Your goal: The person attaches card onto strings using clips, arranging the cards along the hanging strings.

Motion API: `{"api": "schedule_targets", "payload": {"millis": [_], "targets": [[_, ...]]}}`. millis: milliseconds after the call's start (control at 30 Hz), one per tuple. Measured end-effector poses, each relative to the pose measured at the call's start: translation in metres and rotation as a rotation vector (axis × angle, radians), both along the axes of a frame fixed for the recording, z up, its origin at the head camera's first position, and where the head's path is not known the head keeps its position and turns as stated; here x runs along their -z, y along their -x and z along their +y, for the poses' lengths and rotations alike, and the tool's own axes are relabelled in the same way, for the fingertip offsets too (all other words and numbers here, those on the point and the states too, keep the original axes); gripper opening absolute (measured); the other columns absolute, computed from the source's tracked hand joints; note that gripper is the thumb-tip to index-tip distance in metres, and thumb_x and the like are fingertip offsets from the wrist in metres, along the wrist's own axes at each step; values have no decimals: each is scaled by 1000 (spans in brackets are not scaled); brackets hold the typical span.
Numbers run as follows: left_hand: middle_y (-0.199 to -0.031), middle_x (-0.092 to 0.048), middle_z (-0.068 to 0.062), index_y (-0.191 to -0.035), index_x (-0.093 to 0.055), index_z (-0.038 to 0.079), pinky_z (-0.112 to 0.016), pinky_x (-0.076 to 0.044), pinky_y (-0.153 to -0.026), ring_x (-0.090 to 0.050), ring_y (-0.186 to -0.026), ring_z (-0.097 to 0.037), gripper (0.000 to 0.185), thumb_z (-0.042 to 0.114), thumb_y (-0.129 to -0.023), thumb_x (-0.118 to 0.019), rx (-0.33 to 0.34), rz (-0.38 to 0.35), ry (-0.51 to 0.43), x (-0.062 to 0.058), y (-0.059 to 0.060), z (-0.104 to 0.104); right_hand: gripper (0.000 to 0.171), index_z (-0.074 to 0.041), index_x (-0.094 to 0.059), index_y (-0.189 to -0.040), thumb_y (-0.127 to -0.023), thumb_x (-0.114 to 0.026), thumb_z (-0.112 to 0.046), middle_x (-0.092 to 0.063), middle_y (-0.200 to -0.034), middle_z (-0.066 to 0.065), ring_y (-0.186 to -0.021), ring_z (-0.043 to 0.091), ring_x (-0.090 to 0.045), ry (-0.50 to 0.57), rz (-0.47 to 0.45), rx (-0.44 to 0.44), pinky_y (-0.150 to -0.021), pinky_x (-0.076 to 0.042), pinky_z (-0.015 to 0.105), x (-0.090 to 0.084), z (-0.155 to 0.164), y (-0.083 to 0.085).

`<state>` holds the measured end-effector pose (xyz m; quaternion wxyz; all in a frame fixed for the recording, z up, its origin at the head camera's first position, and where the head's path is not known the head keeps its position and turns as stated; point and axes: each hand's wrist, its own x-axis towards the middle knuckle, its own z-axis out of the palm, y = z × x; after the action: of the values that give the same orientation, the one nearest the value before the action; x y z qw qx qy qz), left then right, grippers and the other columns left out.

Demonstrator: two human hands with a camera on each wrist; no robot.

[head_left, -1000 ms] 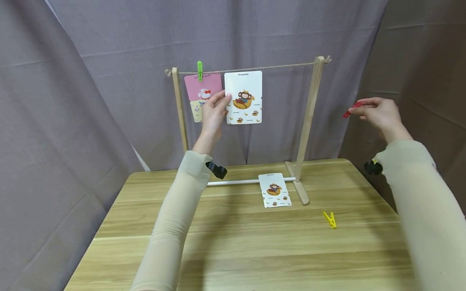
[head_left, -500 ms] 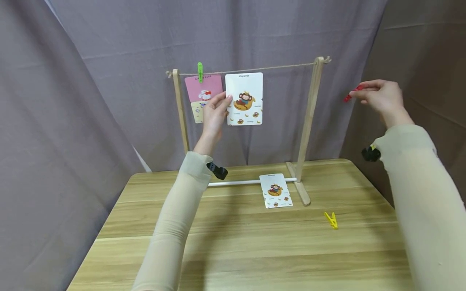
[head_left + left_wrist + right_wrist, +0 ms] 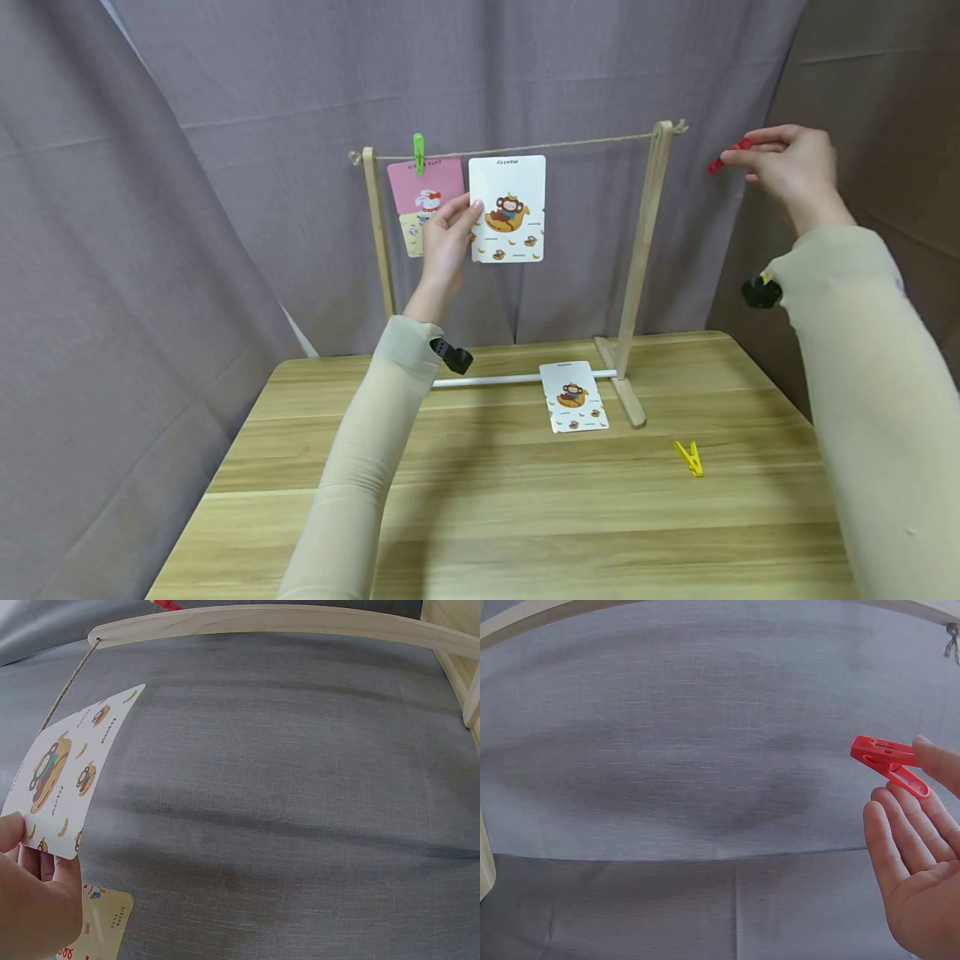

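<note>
While the left hand (image 3: 448, 236) pinches the left edge of a white monkey card (image 3: 507, 208), holding its top edge up at the string (image 3: 525, 146) of a wooden rack (image 3: 641, 250), the right hand (image 3: 791, 167) pinches a red clothespin (image 3: 727, 155) in open air just right of the rack's right post. A pink card (image 3: 429, 185) hangs under a green clothespin (image 3: 418, 153) beside the left post. On the table (image 3: 487, 500) lie another monkey card (image 3: 573, 397) and a yellow clothespin (image 3: 690, 457), apart, with bare wood towards the near edge.
</note>
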<state>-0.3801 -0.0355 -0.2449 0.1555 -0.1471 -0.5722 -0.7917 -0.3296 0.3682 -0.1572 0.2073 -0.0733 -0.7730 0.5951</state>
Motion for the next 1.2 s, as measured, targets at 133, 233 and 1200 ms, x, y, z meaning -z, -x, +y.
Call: {"api": "schedule_targets", "payload": {"millis": [133, 233, 1200], "targets": [[-108, -73, -12, -125, -68, 1, -21, -49, -69, -63, -81, -11, 30, 12, -96, -70, -3, 6, 3, 0, 0, 0, 32, -19, -62, -106, -83, -84, -21, -63, -77, -18, -71, 0, -58, 13, 12, 4, -57, -49, 9, -7, -6, 0], [-107, -73, -13, -124, -68, 0, -21, -49, -68, -63, -80, -10, 30, 11, -96, -70, -5, 16, 7, 0, 1, 0, 33, -18, -62, -106, -82, -84, -20, -63, -78, -17, -71, 1, -59, 24, 37, -1, -59, -49, 8, -14, -9, 1], [-114, -71, -17, -127, -65, -3, -23, -52, -72, -65, -84, -11, 33, 11, -96, -69, 9, 31, 10, 3, 7, 4, 36, -13, -64, -119, -86, -80, -12, -63, -97, -9, -88, 2, -60, 67, 302, -79, -70, -49, 5, -62, -77, 14]]}}
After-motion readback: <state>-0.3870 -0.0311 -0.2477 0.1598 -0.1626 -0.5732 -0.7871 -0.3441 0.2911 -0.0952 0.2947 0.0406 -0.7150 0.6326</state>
